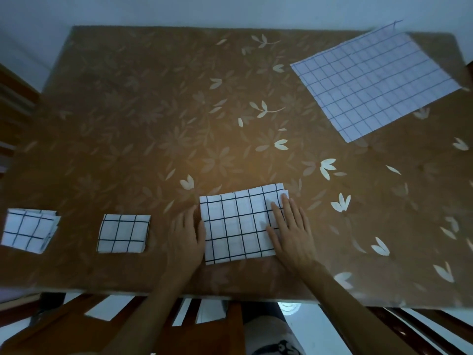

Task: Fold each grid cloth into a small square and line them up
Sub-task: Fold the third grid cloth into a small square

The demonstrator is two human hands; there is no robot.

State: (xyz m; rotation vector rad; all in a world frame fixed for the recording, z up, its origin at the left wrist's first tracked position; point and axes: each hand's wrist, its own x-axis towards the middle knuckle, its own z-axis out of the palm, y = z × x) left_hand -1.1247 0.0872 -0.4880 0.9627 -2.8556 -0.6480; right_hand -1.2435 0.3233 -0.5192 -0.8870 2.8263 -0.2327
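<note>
At lower centre, the flat, spread right hand (289, 226) presses a half-folded white black-grid cloth (238, 226); the flat left hand (189, 234) touches its left edge.

Two small folded squares (29, 230) (123, 233), one half-folded cloth (238, 226), one open cloth (376, 83), two hands (188, 234) (291, 231)

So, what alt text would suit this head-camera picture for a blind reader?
A right hand lies flat on a half-folded grid cloth on a table, the left hand at its left edge. Two folded squares lie further left; an unfolded cloth far right.
</note>
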